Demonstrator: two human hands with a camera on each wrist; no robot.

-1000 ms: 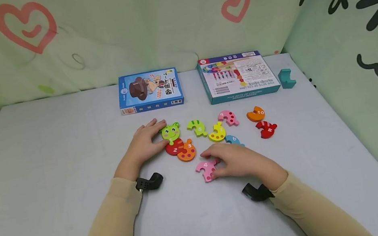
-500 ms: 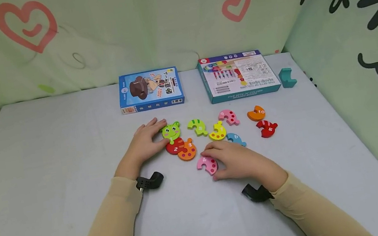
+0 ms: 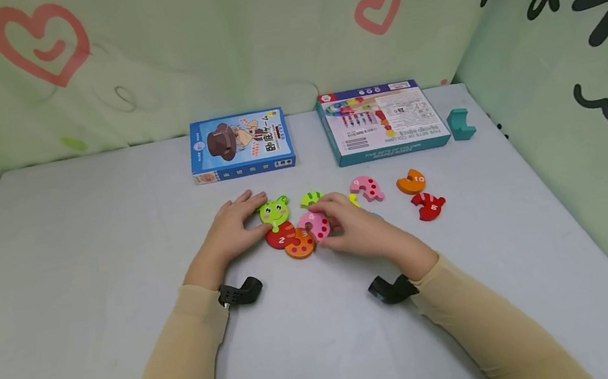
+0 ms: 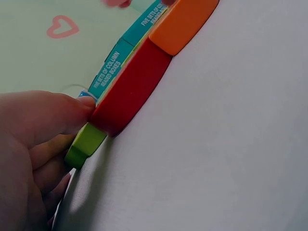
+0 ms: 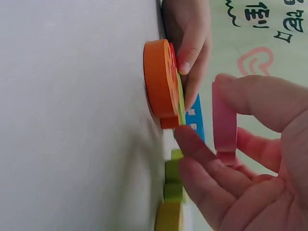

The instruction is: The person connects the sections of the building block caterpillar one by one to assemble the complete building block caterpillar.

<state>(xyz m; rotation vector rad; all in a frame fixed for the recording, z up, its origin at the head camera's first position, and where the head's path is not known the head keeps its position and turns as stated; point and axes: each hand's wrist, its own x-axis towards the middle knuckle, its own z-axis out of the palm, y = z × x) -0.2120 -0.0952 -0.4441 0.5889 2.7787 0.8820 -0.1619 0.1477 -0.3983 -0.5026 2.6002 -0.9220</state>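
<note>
My right hand [image 3: 359, 227] pinches a pink spotted puzzle piece numbered 4 [image 3: 317, 227] between thumb and fingers. In the right wrist view the pink piece [image 5: 224, 120] is lifted above the table, close to the orange piece. My left hand [image 3: 233, 229] holds the green caterpillar head piece [image 3: 274, 211] by its left side, thumb at the lower edge and fingers along the top. Joined below the head are a red piece numbered 2 [image 3: 279, 238] and an orange spotted piece numbered 3 [image 3: 296, 249]. The left wrist view shows the thumb at the red piece's edge [image 4: 134, 89].
Loose pieces lie to the right: light green [image 3: 310, 199], pink [image 3: 367, 188], orange [image 3: 412, 182] and red [image 3: 428, 206]. Yellow and blue ones are mostly hidden behind the right hand. A blue box [image 3: 241, 146], a teal-edged box [image 3: 385, 123] and a teal block [image 3: 461, 125] stand behind.
My right hand has picked up the pink piece from the table and carried it up and left, over the orange piece's right edge. The left hand has stayed in place.
</note>
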